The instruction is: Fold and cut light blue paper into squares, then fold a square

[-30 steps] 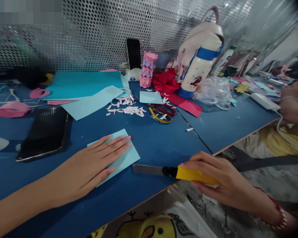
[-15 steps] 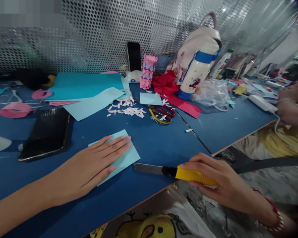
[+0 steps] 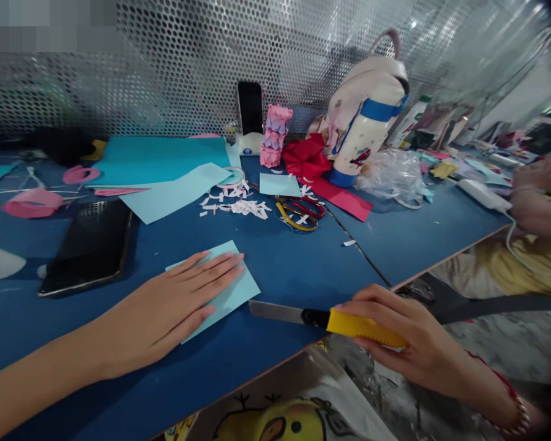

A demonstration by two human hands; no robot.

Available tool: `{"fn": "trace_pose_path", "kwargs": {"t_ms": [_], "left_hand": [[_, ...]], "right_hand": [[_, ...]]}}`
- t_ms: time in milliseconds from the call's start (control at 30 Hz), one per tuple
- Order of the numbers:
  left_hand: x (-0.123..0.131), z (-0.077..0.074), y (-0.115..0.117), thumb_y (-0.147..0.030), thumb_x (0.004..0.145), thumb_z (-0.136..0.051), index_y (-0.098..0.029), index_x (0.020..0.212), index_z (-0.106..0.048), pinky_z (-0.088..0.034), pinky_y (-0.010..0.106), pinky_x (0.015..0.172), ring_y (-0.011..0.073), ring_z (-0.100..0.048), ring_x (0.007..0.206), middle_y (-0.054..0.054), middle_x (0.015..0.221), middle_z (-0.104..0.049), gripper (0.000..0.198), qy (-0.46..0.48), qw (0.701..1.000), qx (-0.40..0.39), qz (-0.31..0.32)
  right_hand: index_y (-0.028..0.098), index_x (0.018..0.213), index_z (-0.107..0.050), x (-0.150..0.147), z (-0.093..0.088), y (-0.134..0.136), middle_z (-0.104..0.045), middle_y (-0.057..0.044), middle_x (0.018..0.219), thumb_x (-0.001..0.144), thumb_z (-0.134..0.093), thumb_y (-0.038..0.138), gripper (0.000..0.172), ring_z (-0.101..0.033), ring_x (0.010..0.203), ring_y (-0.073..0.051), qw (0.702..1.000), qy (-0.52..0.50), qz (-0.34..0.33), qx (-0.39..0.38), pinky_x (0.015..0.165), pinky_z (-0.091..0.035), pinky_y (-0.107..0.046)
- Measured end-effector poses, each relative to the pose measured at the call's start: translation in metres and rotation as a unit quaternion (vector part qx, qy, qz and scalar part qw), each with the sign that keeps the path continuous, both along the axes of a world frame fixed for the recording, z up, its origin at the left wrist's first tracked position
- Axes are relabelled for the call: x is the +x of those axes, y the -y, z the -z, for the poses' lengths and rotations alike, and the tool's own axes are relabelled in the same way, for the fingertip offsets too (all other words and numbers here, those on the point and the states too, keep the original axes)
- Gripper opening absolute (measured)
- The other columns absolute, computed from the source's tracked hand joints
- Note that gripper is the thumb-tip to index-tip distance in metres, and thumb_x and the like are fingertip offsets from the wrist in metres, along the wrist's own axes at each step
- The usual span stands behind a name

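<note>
My left hand lies flat, fingers stretched out, on a light blue sheet of paper and covers much of it. In my right hand is a yellow knife with a black collar and a long, flat metal blade. The blade points left, and its tip is close to the paper's right edge; I cannot tell whether they touch. Beyond the paper lie white paper scraps, a smaller light blue paper piece and scissors with yellow and red handles.
A black phone lies on the blue table at left. Teal sheets, a pink folded-paper tower, a white bottle and a backpack line the perforated wall. Another person's arm shows at far right.
The view has shifted very slightly. Both hands, the paper and the knife keep nearly the same positions.
</note>
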State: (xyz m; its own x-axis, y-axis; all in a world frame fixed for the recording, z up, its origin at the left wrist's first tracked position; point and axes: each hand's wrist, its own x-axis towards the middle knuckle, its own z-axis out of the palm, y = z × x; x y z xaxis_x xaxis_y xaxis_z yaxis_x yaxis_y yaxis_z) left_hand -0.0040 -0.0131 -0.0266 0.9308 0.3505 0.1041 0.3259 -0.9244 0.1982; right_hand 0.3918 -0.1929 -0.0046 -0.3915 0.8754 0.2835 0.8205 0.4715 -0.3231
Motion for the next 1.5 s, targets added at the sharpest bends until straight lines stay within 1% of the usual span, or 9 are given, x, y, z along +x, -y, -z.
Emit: {"fn": "trace_pose_path", "kwargs": {"t_ms": [300,467,567,733,933,1067,1233,1400,1500], "left_hand": [[0.000,-0.001,0.001,-0.034,0.121,-0.040,-0.040,0.183,-0.006,-0.014,0.032,0.145,0.0163,-0.030,0.173,-0.009,0.188,-0.027,0.071,-0.003,1.000,0.011,0.003],[0.000,0.001,0.001,-0.033,0.121,-0.040,-0.041,0.183,-0.007,-0.014,0.032,0.145,0.0166,-0.031,0.173,-0.009,0.188,-0.028,0.071,-0.002,1.000,0.004,-0.001],[-0.001,0.002,0.000,-0.034,0.121,-0.041,-0.042,0.183,-0.008,-0.018,0.034,0.145,0.0181,-0.033,0.172,-0.009,0.187,-0.029,0.071,0.002,1.000,0.001,-0.002],[-0.002,0.002,0.000,-0.035,0.120,-0.041,-0.042,0.183,-0.007,-0.016,0.035,0.145,0.0181,-0.032,0.172,-0.009,0.188,-0.028,0.072,0.001,1.000,0.011,-0.002],[0.000,0.002,0.000,-0.032,0.120,-0.042,-0.041,0.183,-0.006,-0.013,0.033,0.145,0.0166,-0.030,0.173,-0.009,0.188,-0.027,0.073,-0.004,1.000,0.023,0.006],[0.001,0.005,-0.001,-0.034,0.120,-0.043,-0.043,0.183,-0.008,-0.019,0.035,0.145,0.0188,-0.033,0.172,-0.008,0.187,-0.030,0.073,0.004,1.000,0.016,0.002],[0.001,0.007,0.000,-0.038,0.122,-0.039,-0.042,0.183,-0.009,-0.014,0.034,0.145,0.0182,-0.033,0.173,-0.008,0.187,-0.030,0.068,0.025,0.999,0.026,0.005],[0.003,0.007,0.004,-0.041,0.124,-0.032,-0.044,0.183,-0.010,-0.005,0.030,0.144,0.0151,-0.027,0.174,-0.010,0.189,-0.027,0.063,0.020,0.998,0.050,-0.015],[0.002,0.008,0.000,-0.042,0.123,-0.033,-0.042,0.183,-0.012,-0.001,0.029,0.144,0.0152,-0.027,0.175,-0.009,0.189,-0.026,0.063,0.022,0.998,0.063,0.017]], "right_hand": [[0.028,0.142,-0.068,0.000,0.007,0.003,-0.075,-0.008,0.117,0.107,-0.061,0.018,0.036,-0.078,0.089,-0.017,1.000,-0.020,0.010,-0.014,0.076,-0.062,-0.027],[0.027,0.140,-0.070,-0.001,0.006,0.001,-0.077,-0.007,0.115,0.106,-0.062,0.017,0.036,-0.078,0.089,-0.016,1.000,-0.017,0.010,0.005,0.075,-0.063,-0.025],[0.025,0.137,-0.070,-0.006,0.004,0.002,-0.078,-0.007,0.112,0.108,-0.060,0.019,0.032,-0.080,0.088,-0.017,1.000,0.004,0.000,0.030,0.070,-0.064,-0.024],[0.023,0.138,-0.068,-0.018,0.005,0.012,-0.079,-0.009,0.110,0.115,-0.055,0.026,0.027,-0.081,0.086,-0.018,0.998,0.029,0.019,0.052,0.068,-0.065,-0.026],[0.025,0.141,-0.071,-0.027,0.000,0.018,-0.081,-0.008,0.109,0.119,-0.049,0.027,0.031,-0.079,0.079,-0.015,0.994,0.068,0.013,0.082,0.064,-0.061,-0.025],[0.024,0.140,-0.075,-0.038,-0.007,0.020,-0.083,-0.008,0.109,0.120,-0.044,0.027,0.036,-0.082,0.083,-0.017,0.988,0.115,0.007,0.102,0.065,-0.063,-0.026],[0.019,0.144,-0.073,-0.064,-0.013,0.026,-0.081,-0.007,0.104,0.118,-0.032,0.020,0.048,-0.081,0.071,-0.017,0.986,0.159,0.007,0.046,0.047,-0.058,-0.028],[0.014,0.150,-0.068,-0.078,-0.010,0.030,-0.078,-0.008,0.105,0.112,-0.036,0.015,0.050,-0.077,0.061,-0.016,0.989,0.143,0.030,-0.017,0.044,-0.058,-0.027],[0.014,0.152,-0.068,-0.078,-0.007,0.034,-0.078,-0.009,0.105,0.111,-0.037,0.016,0.051,-0.072,0.052,-0.015,0.988,0.148,0.046,-0.020,0.041,-0.056,-0.028]]}}
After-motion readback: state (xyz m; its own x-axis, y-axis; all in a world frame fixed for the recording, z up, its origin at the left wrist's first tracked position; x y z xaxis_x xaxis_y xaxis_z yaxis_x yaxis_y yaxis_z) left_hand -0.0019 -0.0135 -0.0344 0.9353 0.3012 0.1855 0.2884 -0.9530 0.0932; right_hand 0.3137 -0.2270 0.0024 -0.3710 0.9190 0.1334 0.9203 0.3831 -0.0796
